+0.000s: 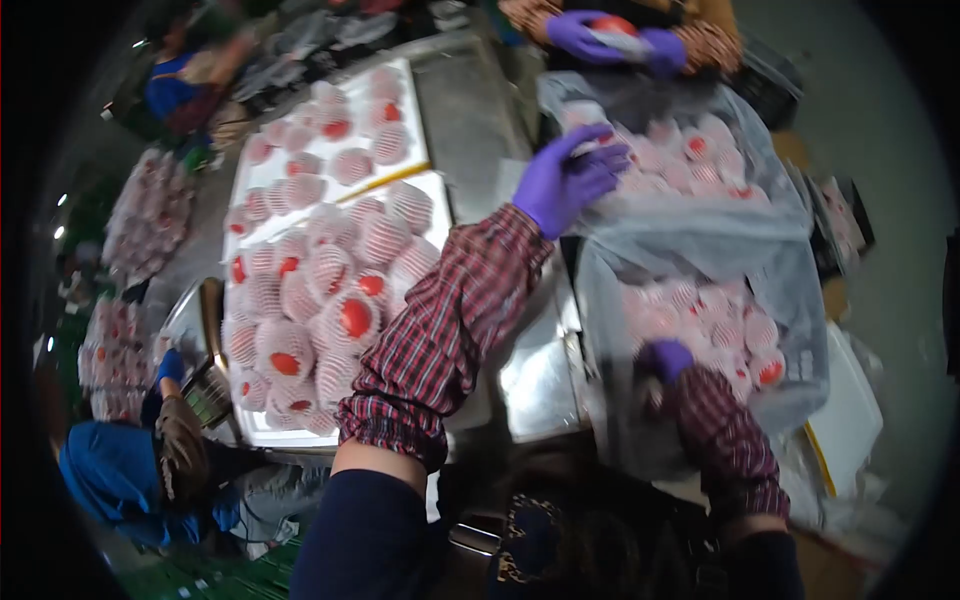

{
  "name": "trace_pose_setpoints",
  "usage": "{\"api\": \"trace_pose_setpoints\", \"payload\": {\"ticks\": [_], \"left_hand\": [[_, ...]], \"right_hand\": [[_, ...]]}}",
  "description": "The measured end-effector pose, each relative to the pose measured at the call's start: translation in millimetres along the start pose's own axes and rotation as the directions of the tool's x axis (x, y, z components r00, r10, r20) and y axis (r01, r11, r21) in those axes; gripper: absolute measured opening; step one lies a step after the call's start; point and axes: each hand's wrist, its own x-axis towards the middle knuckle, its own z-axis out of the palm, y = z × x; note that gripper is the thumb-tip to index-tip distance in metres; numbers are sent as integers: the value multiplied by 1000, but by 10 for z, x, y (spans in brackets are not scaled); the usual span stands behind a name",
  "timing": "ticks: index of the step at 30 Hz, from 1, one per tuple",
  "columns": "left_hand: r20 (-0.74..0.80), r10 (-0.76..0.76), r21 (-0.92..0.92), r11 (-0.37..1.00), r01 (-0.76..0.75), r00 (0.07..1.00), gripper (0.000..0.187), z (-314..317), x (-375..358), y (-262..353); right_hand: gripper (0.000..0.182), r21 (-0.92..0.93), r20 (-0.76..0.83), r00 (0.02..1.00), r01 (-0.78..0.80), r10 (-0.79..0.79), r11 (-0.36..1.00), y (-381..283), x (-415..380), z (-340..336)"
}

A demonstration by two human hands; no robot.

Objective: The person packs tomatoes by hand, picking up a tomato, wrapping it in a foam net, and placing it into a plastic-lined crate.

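Observation:
My left hand (568, 182), in a purple glove, reaches over the near edge of the upper lined crate (788, 205), its fingers stretched out and apart. Close to its fingertips lie red round fruits in pinkish-white foam nets (690, 172). My right hand (668, 360), gloved in purple too, is down inside the lower lined crate (605, 290), beside more netted fruits (738, 325). Its fingers are hidden and blurred, so I cannot see what they touch. Both crates have translucent plastic sheeting inside.
White trays of netted fruit (243, 400) stand on the metal table (470, 110) at left. Across the table, a co-worker's purple-gloved hands (663, 52) hold a red fruit (613, 25). Another person in blue (110, 475) is at lower left, near stacked netted fruit (150, 215).

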Motion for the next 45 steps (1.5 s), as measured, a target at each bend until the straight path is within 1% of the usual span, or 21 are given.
{"api": "trace_pose_setpoints", "payload": {"ticks": [1,2,3,4,9,11,13,14,16,19,23,25,27,30,32,34,35,38,39,43,45], "left_hand": [[41,-105,-17,994,105,994,36,92,-42,-342],[95,-210,-27,977,213,973,37,186,-61,-652],[55,-236,-67,969,239,970,36,224,-72,-962],[8,-273,-135,953,271,962,35,224,-95,-1233],[-262,-466,-232,880,414,845,31,-79,-259,-1854],[-272,-399,-198,914,355,876,31,-50,-240,-1868],[-328,-367,-183,929,323,870,31,-72,-210,-1873],[-337,-360,-171,932,320,870,31,-74,-202,-1874],[-349,-345,-146,939,313,871,31,-81,-206,-1863],[-371,-318,-101,948,303,873,34,-93,-205,-1864],[-464,-256,-57,964,260,848,48,64,-267,-1804],[-501,-162,79,970,231,850,55,50,-274,-1841],[-472,-149,168,952,255,869,64,69,-247,-1853],[-143,22,214,977,9,989,59,122,-212,-1872],[-124,-59,59,996,67,990,52,63,-177,-1850],[-187,-202,-120,976,182,961,48,89,-233,-1777],[-218,-237,-114,970,216,947,44,71,-233,-1778],[-97,-259,-147,959,244,961,49,45,-195,-1830],[-174,-392,-6,918,397,903,47,-1,-230,-1752],[-162,-270,304,902,308,949,50,182,-304,-1794],[-71,-223,300,925,234,972,52,160,-264,-1829]], "right_hand": [[25,49,-180,981,-69,77,996,68,-3,-110],[30,229,-132,978,-132,165,964,184,26,-314],[27,185,-529,820,-139,218,973,262,48,-245],[28,302,-413,873,-137,259,943,463,44,-379],[23,700,-208,819,-258,535,666,990,39,-348],[26,586,-386,850,-74,359,807,700,79,-396],[43,317,-366,929,62,62,946,365,158,-256],[48,28,-454,891,38,-21,999,239,164,-52],[50,-174,-288,957,-87,34,981,9,198,-96],[49,195,-304,922,-188,242,963,-87,281,-103],[56,248,-315,947,15,66,969,49,151,-400],[57,703,-365,910,131,196,699,10,151,-605],[46,856,-460,838,332,293,396,-165,38,-1026],[35,997,-67,932,50,355,59,-287,-265,-1375],[37,966,-250,899,203,361,163,-339,-394,-1355],[45,843,-531,730,400,431,360,-452,-448,-1385],[52,573,-764,587,427,268,700,-425,-451,-1407],[54,199,-816,578,290,-6,936,-624,-474,-1464],[47,208,-854,520,285,32,936,-582,-423,-1443],[36,621,-761,542,451,356,641,-276,-252,-1250],[32,872,-477,686,445,549,202,-211,-265,-1257]]}}
